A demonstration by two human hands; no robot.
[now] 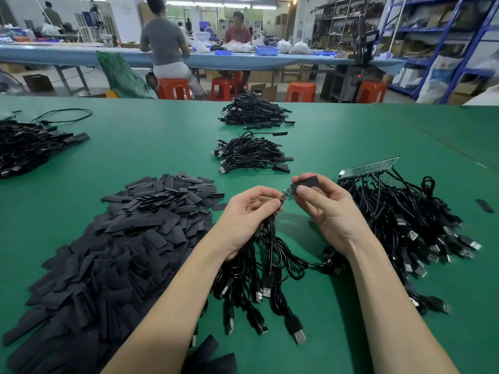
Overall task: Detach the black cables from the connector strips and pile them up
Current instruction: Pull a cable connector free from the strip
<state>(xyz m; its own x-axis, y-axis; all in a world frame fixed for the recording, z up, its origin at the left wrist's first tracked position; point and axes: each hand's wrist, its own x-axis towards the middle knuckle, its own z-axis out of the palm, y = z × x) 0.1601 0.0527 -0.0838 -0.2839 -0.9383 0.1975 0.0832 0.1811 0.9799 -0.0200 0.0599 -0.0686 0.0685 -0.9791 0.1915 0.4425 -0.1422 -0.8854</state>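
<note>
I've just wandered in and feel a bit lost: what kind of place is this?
Most likely a small electronics assembly workshop. Heaps of black cables lie on a long green table, other workers sit on stools at a bench behind, and storage shelving lines the wall.

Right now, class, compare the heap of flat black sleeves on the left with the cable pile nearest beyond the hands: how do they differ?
The sleeve heap is made of short flat rectangular pieces; the cable pile is tangled thin cords with plugs. The sleeve heap is far broader and reaches the table's near edge; the cable pile is compact and lies further back. Both are black and rest on the green table.
</note>
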